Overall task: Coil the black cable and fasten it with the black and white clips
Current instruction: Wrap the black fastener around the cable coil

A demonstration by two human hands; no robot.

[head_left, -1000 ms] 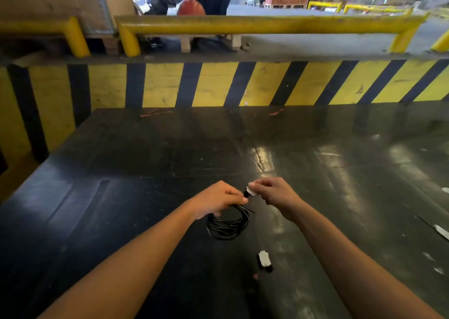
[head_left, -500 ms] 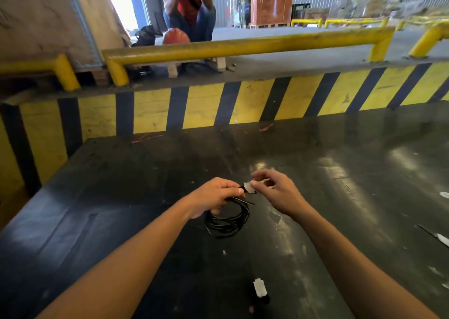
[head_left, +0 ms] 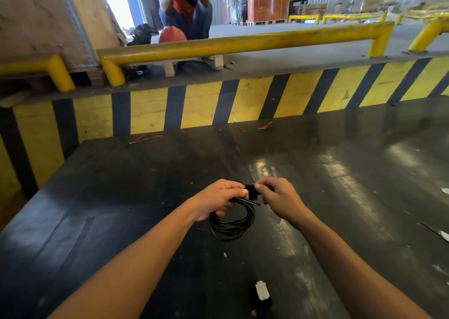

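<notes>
Both hands [head_left: 220,200] pinch coiled cable [head_left: 233,221].

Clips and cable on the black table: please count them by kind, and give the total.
Coiled black cable: 1, held by the left hand.
Clip at the coil: 1, looks black, pinched by the right hand.
White clip lying on the table: 1.
Total: 3.

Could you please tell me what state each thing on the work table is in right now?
black cable: coiled in loops, hanging from the left hand.
left hand: closed around the top of the coil.
right hand: pinching the black clip.
black clip: at the top of the coil between both hands; closure hidden.
white clip: lying loose on the table, unused.
</notes>
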